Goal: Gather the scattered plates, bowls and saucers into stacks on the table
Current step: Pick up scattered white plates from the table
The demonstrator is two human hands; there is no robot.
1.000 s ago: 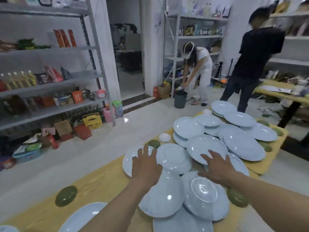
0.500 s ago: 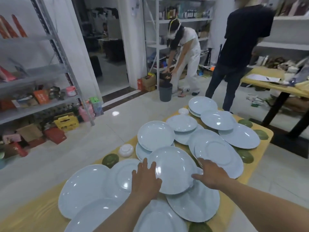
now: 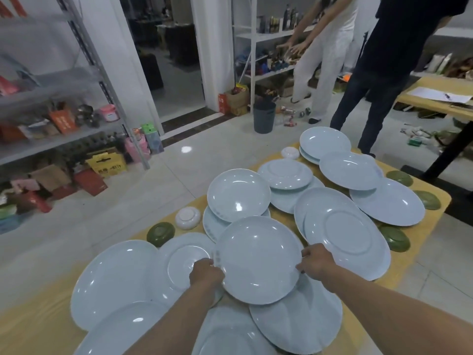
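A round pale-blue plate (image 3: 258, 257) lies on top of other plates in front of me. My left hand (image 3: 206, 274) grips its left rim and my right hand (image 3: 316, 261) grips its right rim. Around it lie several more pale-blue plates: a large oval one (image 3: 115, 280) at the left, an upturned one (image 3: 184, 262) under my left hand, a big oval one (image 3: 343, 231) at the right, and a deep one (image 3: 238, 194) behind. Small green saucers (image 3: 160, 233) and white bowls (image 3: 187, 217) sit upside down along the yellow table (image 3: 33, 326).
Two people stand beyond the table's far end, one in dark clothes (image 3: 384, 73), one in white (image 3: 322, 60). A dark bin (image 3: 264, 116) stands on the floor. Metal shelves (image 3: 64, 98) with goods fill the left. A second yellow table (image 3: 440, 98) stands at the right.
Both hands went from resting flat over the plates to gripping the round plate's rims. The view has tilted down and closer to the table.
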